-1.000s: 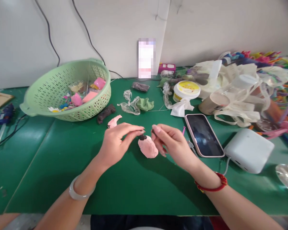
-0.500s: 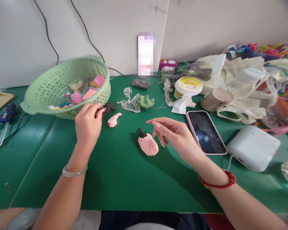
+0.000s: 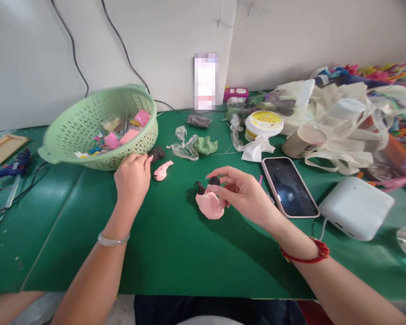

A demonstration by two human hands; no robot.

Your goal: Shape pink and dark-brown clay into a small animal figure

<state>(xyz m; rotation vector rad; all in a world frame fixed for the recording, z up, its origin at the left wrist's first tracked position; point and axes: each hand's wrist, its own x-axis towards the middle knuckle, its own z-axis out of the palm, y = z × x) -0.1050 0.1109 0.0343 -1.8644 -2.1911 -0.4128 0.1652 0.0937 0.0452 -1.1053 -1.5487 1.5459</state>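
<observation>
My left hand [image 3: 133,178] is closed, its fingertips pressed together at a lump of black clay [image 3: 157,153] beside the basket. How much clay they grip is hidden. Next to it lies a small pink clay piece [image 3: 163,171] with a narrow end. My right hand [image 3: 238,192] pinches a small round piece of black clay [image 3: 214,181] between thumb and finger. Just beneath, a larger flattened pink clay shape [image 3: 209,206] rests on the green table, with a black clay stem [image 3: 199,188] at its upper left.
A green basket [image 3: 98,160] of colourful bits stands at the left. Behind are a green clay lump [image 3: 205,145] in plastic wrap and a yellow-lidded tub [image 3: 264,124]. To the right lie a phone [image 3: 290,187], a white box [image 3: 358,207] and plastic bags [image 3: 338,131].
A round black clay piece now shows in my right fingers, over the larger pink shape. My left hand's fingers have drawn together at the black lump. The view has shifted slightly.
</observation>
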